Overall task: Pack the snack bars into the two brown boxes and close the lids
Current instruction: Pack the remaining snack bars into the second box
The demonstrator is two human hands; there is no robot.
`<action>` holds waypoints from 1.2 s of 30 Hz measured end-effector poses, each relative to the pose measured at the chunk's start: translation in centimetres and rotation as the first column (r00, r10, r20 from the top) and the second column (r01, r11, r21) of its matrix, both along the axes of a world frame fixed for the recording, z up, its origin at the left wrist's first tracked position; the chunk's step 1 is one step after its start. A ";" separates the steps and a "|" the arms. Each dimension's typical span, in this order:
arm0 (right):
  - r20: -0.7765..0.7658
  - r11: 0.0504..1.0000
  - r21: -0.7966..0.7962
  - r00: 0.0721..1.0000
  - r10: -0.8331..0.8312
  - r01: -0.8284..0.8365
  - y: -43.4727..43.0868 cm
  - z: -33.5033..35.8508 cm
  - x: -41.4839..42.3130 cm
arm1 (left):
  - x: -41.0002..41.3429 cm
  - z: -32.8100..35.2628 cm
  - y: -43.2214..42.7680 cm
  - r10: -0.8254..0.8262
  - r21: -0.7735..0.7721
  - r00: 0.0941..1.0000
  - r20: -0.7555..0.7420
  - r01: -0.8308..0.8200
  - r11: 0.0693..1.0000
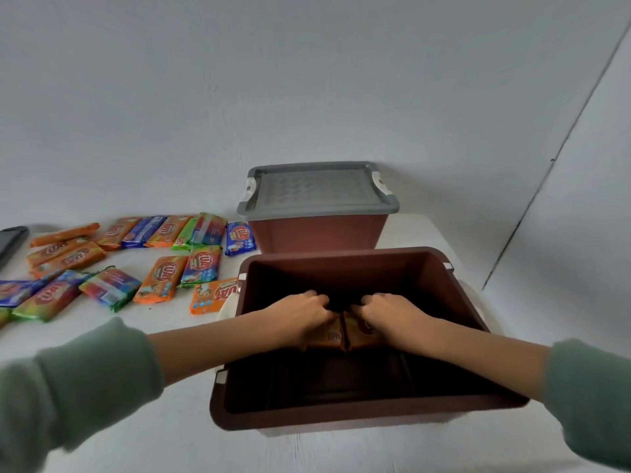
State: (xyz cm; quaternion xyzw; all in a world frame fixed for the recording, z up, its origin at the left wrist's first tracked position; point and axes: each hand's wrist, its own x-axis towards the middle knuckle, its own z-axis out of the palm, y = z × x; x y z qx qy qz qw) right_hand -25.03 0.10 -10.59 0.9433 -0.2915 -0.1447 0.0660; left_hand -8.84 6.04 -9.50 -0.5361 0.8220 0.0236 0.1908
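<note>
- Both hands were down inside the near brown box (341, 416), which stood open on the tabletop (153, 438) right in front of the person.
- The left hand (304, 315) and the right hand (386, 314) each had fingers curled over the far end of the orange bars (336, 334), two packets lying side by side and touching, low in the box.
- The step in hand looked like setting the first bars into this box; no other bars showed in it.
- Most of the loose snack bars (164, 278) lay scattered on the tabletop to the left, the nearest touching the box's left wall.
- The far brown box (317, 233) stood just behind, its grey lid (317, 189) on; whether it held bars could not be told.
- A dark object (12, 238) at the left edge was too cropped to identify.
- Next move, by my judgement: let go of the bars flat against the floor, lift both hands clear, and reach left for more packets.
</note>
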 end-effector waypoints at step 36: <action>0.615 0.937 0.197 0.781 0.110 -0.288 1.1 9.6 25.9 | 28.3 7.2 5.4 0.477 -0.243 0.491 -0.729 -0.837 0.490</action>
